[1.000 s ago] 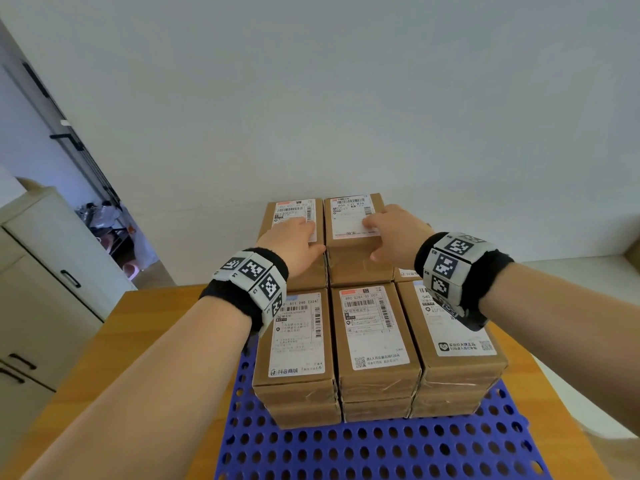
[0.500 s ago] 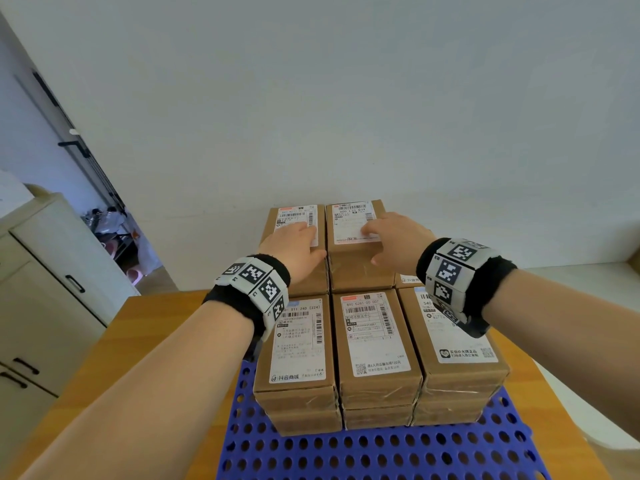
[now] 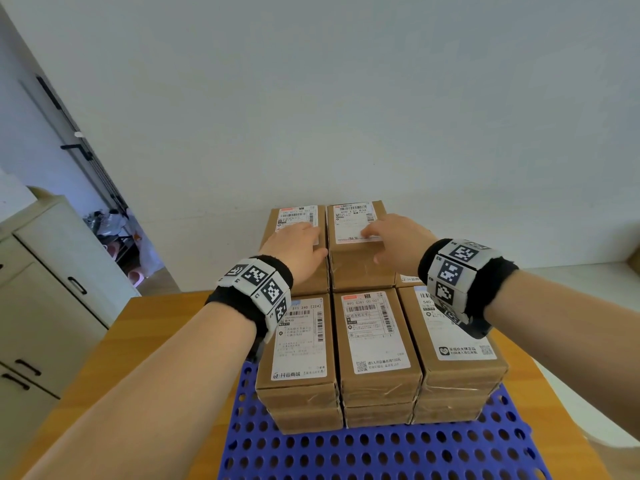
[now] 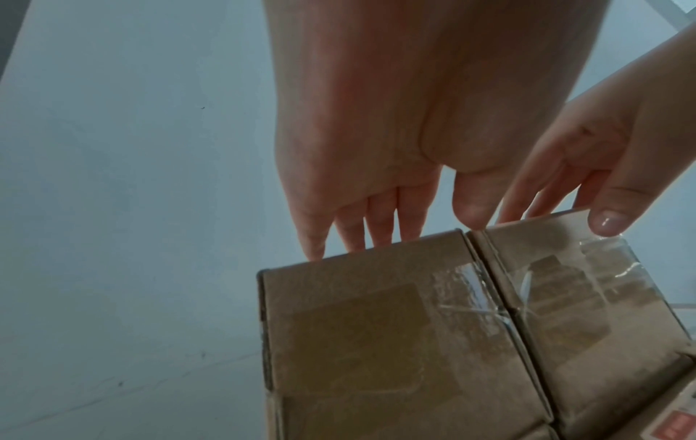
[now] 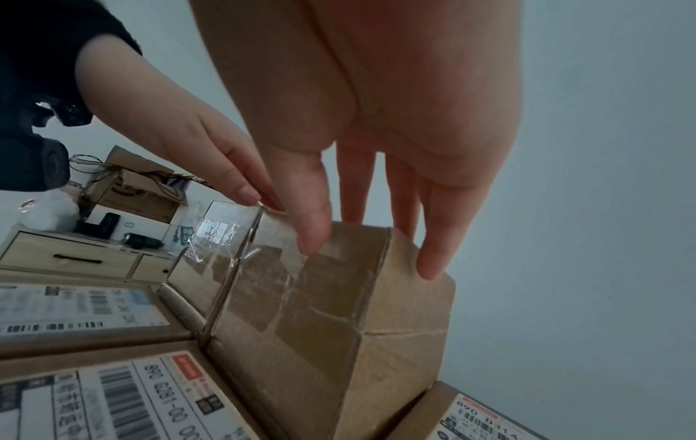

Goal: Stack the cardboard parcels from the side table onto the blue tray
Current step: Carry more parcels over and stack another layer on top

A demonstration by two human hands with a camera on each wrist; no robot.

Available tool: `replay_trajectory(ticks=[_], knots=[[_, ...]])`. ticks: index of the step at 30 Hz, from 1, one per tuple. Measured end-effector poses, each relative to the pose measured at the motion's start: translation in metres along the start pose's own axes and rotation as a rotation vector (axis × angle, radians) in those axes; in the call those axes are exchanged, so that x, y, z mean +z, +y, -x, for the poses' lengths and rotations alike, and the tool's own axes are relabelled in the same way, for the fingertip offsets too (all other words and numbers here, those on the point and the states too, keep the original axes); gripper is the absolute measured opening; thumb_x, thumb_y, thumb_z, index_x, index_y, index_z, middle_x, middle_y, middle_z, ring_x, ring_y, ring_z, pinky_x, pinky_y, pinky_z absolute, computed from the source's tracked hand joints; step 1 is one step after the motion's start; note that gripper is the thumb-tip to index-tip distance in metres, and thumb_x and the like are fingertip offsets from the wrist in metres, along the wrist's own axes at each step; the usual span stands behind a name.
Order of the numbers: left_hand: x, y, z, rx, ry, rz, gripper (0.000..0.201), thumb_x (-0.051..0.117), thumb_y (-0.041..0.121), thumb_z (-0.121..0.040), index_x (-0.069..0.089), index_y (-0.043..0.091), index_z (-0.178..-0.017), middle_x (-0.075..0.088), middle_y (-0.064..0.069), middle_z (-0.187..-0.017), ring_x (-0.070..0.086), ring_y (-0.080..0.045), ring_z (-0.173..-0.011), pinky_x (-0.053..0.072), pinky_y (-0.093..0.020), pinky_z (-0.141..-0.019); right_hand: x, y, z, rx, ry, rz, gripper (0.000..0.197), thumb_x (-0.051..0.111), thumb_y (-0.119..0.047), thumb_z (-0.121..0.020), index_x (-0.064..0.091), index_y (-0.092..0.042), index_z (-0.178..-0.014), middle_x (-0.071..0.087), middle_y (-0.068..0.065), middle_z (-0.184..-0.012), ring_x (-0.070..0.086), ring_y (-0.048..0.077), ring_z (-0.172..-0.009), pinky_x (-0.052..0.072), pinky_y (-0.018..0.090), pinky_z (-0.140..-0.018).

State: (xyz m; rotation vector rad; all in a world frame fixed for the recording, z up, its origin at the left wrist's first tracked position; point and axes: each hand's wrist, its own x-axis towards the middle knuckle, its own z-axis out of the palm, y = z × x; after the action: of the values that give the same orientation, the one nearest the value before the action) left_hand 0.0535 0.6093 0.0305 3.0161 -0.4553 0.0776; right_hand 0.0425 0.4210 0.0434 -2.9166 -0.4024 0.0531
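- Both hands lie flat on the top tier at the far end of the blue tray (image 3: pixel 381 452), seen from the head view: the left hand (image 3: pixel 298 249) rests with straight fingers on the left top parcel (image 3: pixel 298 216), and the right hand (image 3: pixel 394 242) rests likewise on the right top parcel (image 3: pixel 356 220). Neither hand curls round anything. These two parcels sit side by side, touching, on the far row; nearer on the tray stands the front row of parcels (image 3: pixel 375 341), three across and lower than the far pair. The tray lies on a wooden table (image 3: pixel 104 368).
- From the left wrist view, the left hand (image 4: pixel 376 178) has its fingers (image 4: pixel 354 235) extended together over the near edge of the left top parcel (image 4: pixel 357 342); its thumb comes down near the seam between the two parcels. The right hand (image 4: pixel 587 166) lies over the neighbouring one (image 4: pixel 587 297).
- From the right wrist view, the right hand (image 5: pixel 376 148) spreads straight fingers (image 5: pixel 433 253) over the right top parcel (image 5: pixel 339 312), the outermost finger over its outer corner.
- Judged from this, the step in hand is settling and squaring the two parcels just placed on the far row. The next move calls for lifting the palms straight off without shifting the pair, then turning to the side table, which is not in view, for more parcels.
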Motion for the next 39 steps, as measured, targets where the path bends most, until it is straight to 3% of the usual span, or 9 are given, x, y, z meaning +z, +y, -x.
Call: replay_trajectory(ticks=[7, 12, 18, 25, 39], knots=[[-0.002, 0.003, 0.002, 0.008, -0.003, 0.019, 0.034, 0.042, 0.034, -0.097, 0.054, 0.012, -0.120, 0.055, -0.003, -0.118, 0.051, -0.021, -0.111, 0.044, -0.037, -0.096, -0.001, -0.002, 0.004, 0.013, 0.012, -0.008, 0.052, 0.059, -0.015, -0.086, 0.045, -0.019, -0.136, 0.046, 0.006, -0.136, 0.046, 0.024, -0.124, 0.040, 0.034, -0.102], [-0.002, 0.004, 0.004, 0.000, -0.004, 0.000, 0.039, 0.041, 0.034, -0.098, 0.050, 0.012, -0.129, 0.051, -0.006, -0.132, 0.046, -0.024, -0.122, 0.039, -0.039, -0.103, 0.000, -0.004, 0.004, 0.073, 0.009, -0.056, 0.062, 0.061, -0.019, -0.084, 0.037, -0.019, -0.141, 0.041, 0.008, -0.141, 0.044, 0.026, -0.126, 0.040, 0.036, -0.103], [0.003, -0.003, 0.008, -0.100, -0.047, -0.027, 0.037, 0.041, 0.038, -0.095, 0.047, 0.022, -0.128, 0.050, -0.003, -0.129, 0.042, -0.029, -0.124, 0.038, -0.051, -0.102, -0.001, -0.004, 0.002, 0.150, -0.051, -0.138, 0.077, 0.065, -0.026, -0.085, 0.022, -0.025, -0.148, 0.032, 0.015, -0.145, 0.038, 0.032, -0.131, 0.039, 0.037, -0.102], [0.002, 0.000, 0.011, -0.119, -0.056, -0.022, 0.038, 0.041, 0.037, -0.096, 0.045, 0.024, -0.131, 0.047, -0.001, -0.132, 0.040, -0.029, -0.127, 0.035, -0.052, -0.104, 0.001, 0.000, -0.004, 0.121, -0.065, -0.132, 0.074, 0.065, -0.028, -0.086, 0.025, -0.019, -0.147, 0.029, 0.005, -0.153, 0.028, 0.023, -0.140, 0.023, 0.031, -0.113], [0.001, 0.000, 0.008, -0.120, -0.068, -0.022, 0.038, 0.040, 0.038, -0.096, 0.044, 0.023, -0.131, 0.048, -0.003, -0.132, 0.042, -0.029, -0.125, 0.036, -0.052, -0.103, 0.001, 0.003, -0.003, 0.100, -0.042, -0.134, 0.068, 0.064, -0.024, -0.087, 0.029, -0.018, -0.145, 0.035, 0.006, -0.149, 0.035, 0.024, -0.135, 0.029, 0.032, -0.110]])
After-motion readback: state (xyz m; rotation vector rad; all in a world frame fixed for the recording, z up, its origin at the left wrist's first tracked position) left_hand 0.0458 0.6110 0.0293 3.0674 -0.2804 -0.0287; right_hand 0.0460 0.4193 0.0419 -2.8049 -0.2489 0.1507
